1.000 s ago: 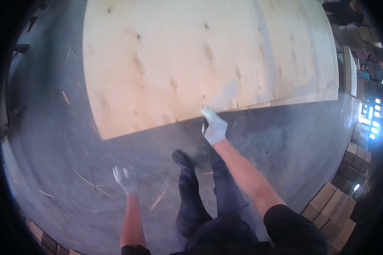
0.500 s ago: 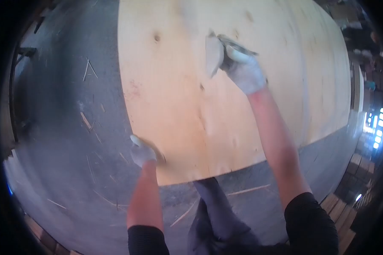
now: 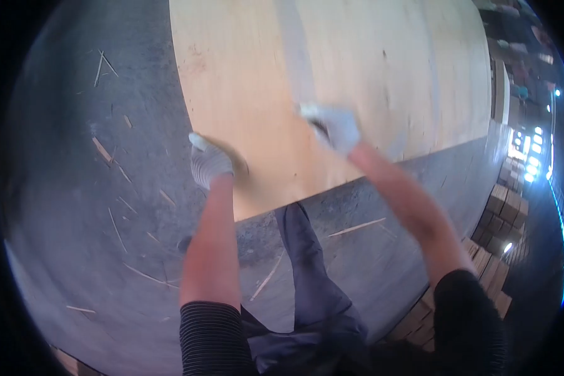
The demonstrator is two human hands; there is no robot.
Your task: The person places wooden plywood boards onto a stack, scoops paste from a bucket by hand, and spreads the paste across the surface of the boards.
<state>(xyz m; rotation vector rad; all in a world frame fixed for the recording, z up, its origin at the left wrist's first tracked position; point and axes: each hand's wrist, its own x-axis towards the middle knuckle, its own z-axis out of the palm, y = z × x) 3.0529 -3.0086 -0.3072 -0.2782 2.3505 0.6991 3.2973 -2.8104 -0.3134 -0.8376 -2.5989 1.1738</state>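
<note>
A pale plywood sheet (image 3: 250, 94) with knots and grey streaks of filler lies in front of me. My left hand (image 3: 210, 166), in a white knit glove, is closed at the sheet's near left edge, thumb pointing forward; its fingertips are hidden. Over the sheet's near middle is my right hand (image 3: 336, 130), also gloved and smeared by motion. Its fingers are wrapped round a putty knife (image 3: 320, 128), of which only a dark part shows now; the wide blade seen earlier is hidden or blurred. The hand is beside a long grey filler streak (image 3: 294, 47).
Wood splinters (image 3: 101, 150) and thin strips (image 3: 357, 227) lie scattered on the grey floor (image 3: 138, 250). Stacks of wooden blocks (image 3: 506, 203) stand at the right. My leg (image 3: 307, 263) is close to the sheet's near edge.
My right hand has come back toward me from farther up the sheet. My view has shifted, so the sheet's near edge sits higher. My left hand remains at the sheet's edge.
</note>
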